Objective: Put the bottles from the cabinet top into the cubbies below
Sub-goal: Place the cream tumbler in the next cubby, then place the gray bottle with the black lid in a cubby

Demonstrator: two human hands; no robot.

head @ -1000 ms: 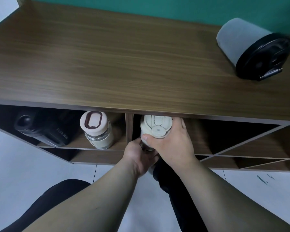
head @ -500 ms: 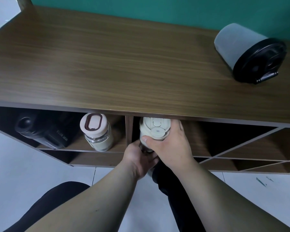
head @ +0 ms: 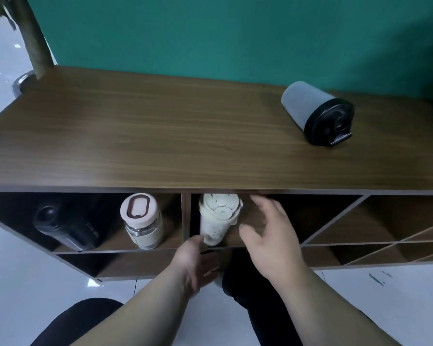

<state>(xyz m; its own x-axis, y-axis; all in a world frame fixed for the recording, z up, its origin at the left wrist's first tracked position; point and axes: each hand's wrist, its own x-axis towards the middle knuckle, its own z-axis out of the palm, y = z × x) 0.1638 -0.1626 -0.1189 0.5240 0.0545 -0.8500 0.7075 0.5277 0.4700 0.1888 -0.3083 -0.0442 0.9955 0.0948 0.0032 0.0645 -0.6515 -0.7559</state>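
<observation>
Right hand (head: 268, 236) now off the smooth cream tumbler (head: 216, 218), fingers apart; left hand (head: 195, 265) loose, open beside its base

Wall: you face a flat teal-green wall (head: 235, 33) right behind the cabinet, darker toward the upper right.
Cabinet: you look down on a dark wood-grain cabinet (head: 160, 136) with open cubbies below, square ones on the left and diagonal dividers (head: 375, 228) on the right.
Floor: you see pale, glossy floor (head: 15, 283) with soft reflections.
Left corner: a drab olive post (head: 33, 33) rises from a round metal base (head: 23, 81) beside the cabinet's end.
Light: even and soft to your eye; the cubbies lie in shadow.
</observation>
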